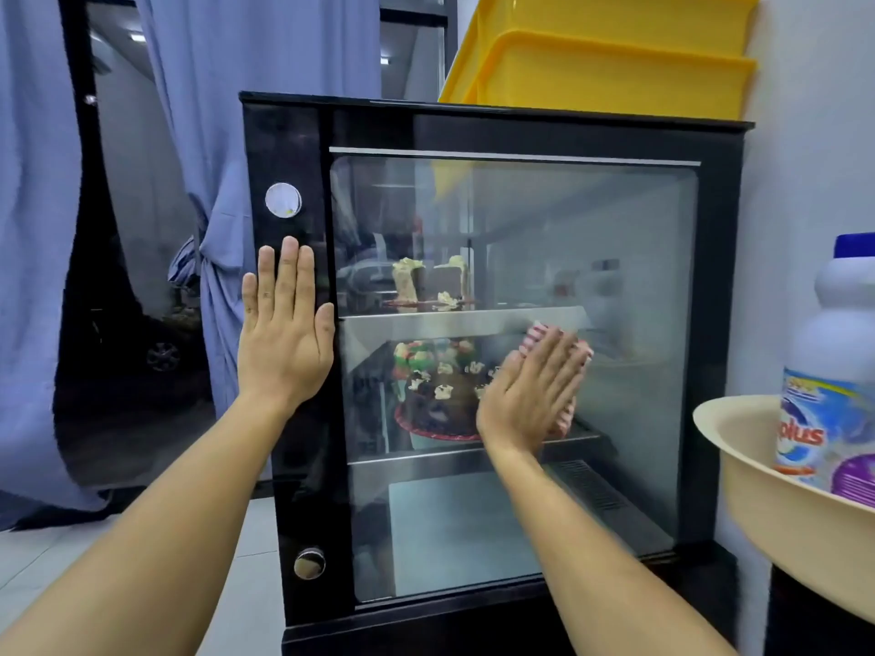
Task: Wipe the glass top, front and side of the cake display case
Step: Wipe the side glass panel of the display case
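While the flat left hand (282, 331) braces the black glass-fronted cake display case (289, 149), the right hand (530, 395) — fingers straight — presses a red-and-white striped cloth (537, 334); it may slip, smearing the pane.

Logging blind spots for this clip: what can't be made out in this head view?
- Cloth: mostly hidden under the right hand; only striped edges show.
- Display case top: seen edge-on, so its surface cannot be judged.
- Bottle: cut off by the right frame edge; label only partly readable.
- Basin: cut off at the right edge.
- Left hand lies flat on the black frame; how hard it presses cannot be told.
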`<state>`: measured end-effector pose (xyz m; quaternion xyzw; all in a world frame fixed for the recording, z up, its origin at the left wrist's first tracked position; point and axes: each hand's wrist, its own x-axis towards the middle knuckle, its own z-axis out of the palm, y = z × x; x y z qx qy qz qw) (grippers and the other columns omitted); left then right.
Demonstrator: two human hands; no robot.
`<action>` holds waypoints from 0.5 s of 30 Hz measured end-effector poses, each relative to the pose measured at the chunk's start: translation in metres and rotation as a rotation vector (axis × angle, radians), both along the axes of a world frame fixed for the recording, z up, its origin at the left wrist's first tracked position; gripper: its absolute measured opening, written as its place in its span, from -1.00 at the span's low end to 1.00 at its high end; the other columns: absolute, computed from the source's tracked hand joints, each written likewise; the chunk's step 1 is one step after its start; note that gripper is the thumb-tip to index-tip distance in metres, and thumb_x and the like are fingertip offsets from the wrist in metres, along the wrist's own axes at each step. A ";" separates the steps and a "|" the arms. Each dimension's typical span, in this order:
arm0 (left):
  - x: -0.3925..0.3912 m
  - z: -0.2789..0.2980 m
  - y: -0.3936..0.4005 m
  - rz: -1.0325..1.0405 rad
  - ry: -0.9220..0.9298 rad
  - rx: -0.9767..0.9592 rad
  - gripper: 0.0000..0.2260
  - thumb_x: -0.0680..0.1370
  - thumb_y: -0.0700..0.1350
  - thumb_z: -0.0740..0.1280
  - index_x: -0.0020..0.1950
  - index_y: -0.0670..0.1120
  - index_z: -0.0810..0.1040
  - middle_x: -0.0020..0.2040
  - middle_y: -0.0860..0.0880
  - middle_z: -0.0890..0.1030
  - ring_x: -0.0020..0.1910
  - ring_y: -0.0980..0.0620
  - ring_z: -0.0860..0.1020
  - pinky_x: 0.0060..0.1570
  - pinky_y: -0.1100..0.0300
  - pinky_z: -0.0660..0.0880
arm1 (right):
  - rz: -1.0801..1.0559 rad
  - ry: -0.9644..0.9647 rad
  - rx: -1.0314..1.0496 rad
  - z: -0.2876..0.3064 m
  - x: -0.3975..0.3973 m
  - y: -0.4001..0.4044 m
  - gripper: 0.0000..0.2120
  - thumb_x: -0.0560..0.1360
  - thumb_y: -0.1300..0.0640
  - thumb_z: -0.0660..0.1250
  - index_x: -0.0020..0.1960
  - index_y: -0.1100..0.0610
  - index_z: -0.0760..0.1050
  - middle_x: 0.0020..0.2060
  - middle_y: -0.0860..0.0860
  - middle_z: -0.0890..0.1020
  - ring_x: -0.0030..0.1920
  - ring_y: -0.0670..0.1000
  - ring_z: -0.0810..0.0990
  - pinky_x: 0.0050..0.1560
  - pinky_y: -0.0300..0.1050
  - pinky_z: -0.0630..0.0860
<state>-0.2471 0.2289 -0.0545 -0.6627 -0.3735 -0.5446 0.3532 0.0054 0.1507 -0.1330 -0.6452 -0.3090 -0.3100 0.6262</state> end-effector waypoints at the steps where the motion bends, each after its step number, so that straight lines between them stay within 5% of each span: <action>1: 0.000 0.000 0.000 0.004 0.002 0.004 -0.41 0.73 0.00 0.02 0.71 -0.17 -0.04 0.72 -0.14 -0.06 0.68 -0.08 -0.20 0.64 -0.03 -0.27 | 0.014 -0.279 -0.088 0.007 0.002 0.000 -0.41 0.72 -0.02 -0.04 0.68 0.20 0.06 0.67 0.17 0.08 0.67 0.22 0.00 0.66 0.15 -0.12; 3: -0.001 0.000 0.001 0.008 0.005 0.007 -0.41 0.73 0.00 0.02 0.71 -0.18 -0.04 0.72 -0.15 -0.06 0.68 -0.07 -0.21 0.64 -0.04 -0.25 | 0.027 -0.663 -0.152 0.042 0.032 -0.003 -0.43 0.71 0.00 0.00 0.67 0.19 0.13 0.66 0.15 0.13 0.67 0.19 0.03 0.66 0.09 -0.15; 4: -0.001 -0.001 0.001 0.009 0.006 0.009 -0.41 0.73 0.00 0.02 0.71 -0.18 -0.04 0.72 -0.15 -0.06 0.68 -0.07 -0.21 0.65 -0.04 -0.24 | 0.012 -0.676 -0.140 0.057 0.051 -0.006 -0.44 0.72 -0.01 0.00 0.67 0.18 0.13 0.66 0.15 0.14 0.66 0.17 0.04 0.66 0.08 -0.15; 8: 0.000 -0.001 0.001 0.005 -0.007 0.004 -0.41 0.73 -0.01 0.03 0.71 -0.17 -0.05 0.72 -0.14 -0.06 0.68 -0.04 -0.22 0.66 -0.04 -0.20 | -0.026 0.064 0.048 0.054 0.098 -0.011 -0.38 0.71 -0.12 -0.17 0.69 0.13 0.05 0.68 0.10 0.07 0.67 0.19 -0.02 0.65 0.20 -0.06; 10: 0.002 -0.002 0.000 -0.002 -0.015 0.005 -0.41 0.73 -0.01 0.03 0.71 -0.16 -0.04 0.72 -0.14 -0.05 0.68 -0.02 -0.22 0.66 -0.03 -0.19 | -0.063 0.251 0.098 0.027 0.079 -0.012 -0.36 0.69 -0.12 -0.17 0.68 0.16 0.08 0.67 0.13 0.10 0.67 0.22 0.01 0.63 0.24 -0.01; 12: 0.002 -0.002 -0.001 -0.007 -0.022 0.013 -0.42 0.73 -0.01 0.02 0.71 -0.16 -0.04 0.72 -0.14 -0.05 0.68 -0.02 -0.22 0.66 -0.03 -0.19 | -0.061 0.080 0.036 0.004 0.061 -0.012 -0.39 0.71 -0.08 -0.12 0.68 0.19 0.05 0.67 0.16 0.08 0.67 0.23 0.00 0.65 0.21 -0.06; 15: 0.001 -0.001 -0.001 -0.020 -0.019 0.014 -0.42 0.73 0.00 0.01 0.71 -0.16 -0.05 0.72 -0.12 -0.07 0.68 -0.02 -0.21 0.65 -0.02 -0.20 | -0.009 -0.512 -0.137 0.019 0.070 -0.011 -0.42 0.72 -0.02 -0.04 0.69 0.16 0.02 0.68 0.13 0.05 0.68 0.18 -0.03 0.66 0.10 -0.17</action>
